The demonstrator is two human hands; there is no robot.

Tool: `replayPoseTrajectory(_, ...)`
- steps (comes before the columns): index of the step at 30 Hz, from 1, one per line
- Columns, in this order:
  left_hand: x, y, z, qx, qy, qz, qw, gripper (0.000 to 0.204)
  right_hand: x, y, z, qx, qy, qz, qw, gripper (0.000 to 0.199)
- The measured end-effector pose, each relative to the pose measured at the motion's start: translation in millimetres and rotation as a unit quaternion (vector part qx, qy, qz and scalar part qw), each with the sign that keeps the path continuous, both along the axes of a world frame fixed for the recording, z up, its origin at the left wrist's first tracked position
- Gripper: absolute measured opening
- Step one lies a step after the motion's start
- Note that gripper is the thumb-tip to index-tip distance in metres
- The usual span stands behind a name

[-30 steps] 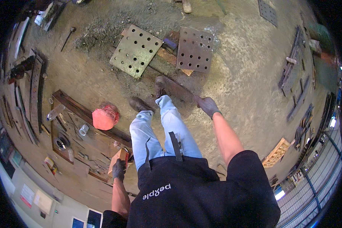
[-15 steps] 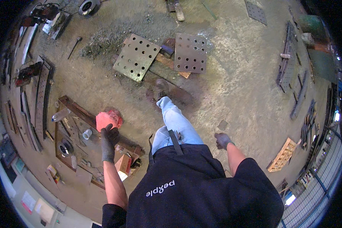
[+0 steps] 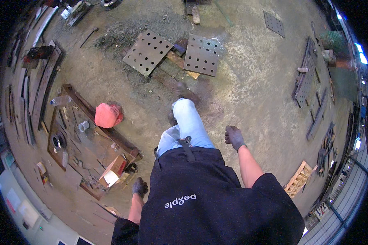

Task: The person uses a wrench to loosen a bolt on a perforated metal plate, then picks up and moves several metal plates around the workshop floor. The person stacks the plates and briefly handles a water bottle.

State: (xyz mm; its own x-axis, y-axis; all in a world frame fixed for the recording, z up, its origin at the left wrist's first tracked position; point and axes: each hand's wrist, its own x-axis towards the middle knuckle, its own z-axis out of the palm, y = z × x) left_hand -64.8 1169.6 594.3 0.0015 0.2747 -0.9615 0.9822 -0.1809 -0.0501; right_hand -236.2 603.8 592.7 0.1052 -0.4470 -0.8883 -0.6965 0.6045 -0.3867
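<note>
A worker's gloved left hand (image 3: 140, 187) hangs empty, fingers loosely bent, near a cardboard box (image 3: 115, 165) to its left on a cluttered bench (image 3: 86, 107). The gloved right hand (image 3: 234, 136), also holding nothing, half-curls above the floor (image 3: 265, 143); two perforated plates (image 3: 201, 56) lie well ahead of both hands.

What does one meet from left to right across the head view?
Clear plastic bottle, translucent plastic cup, rounded red object, grey gloved left hand, the right of two adjacent perforated brown metal plates, grey gloved right hand, pale wooden slatted frame.
</note>
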Motion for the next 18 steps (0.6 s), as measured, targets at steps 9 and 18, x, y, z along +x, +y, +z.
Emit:
replayPoseTrajectory(9, 57, -111, 10, -0.037, -0.233, -0.146, 0.961, 0.035, -49, -43, -5, 0.019, 0.022, 0.008, 1.000, 0.034)
replayPoseTrajectory(18, 122, -270, 14, -0.090, -0.302, -0.140, 0.939, 0.036, -147, -137, 2, 0.020, -0.001, -0.080, 0.997, 0.036)
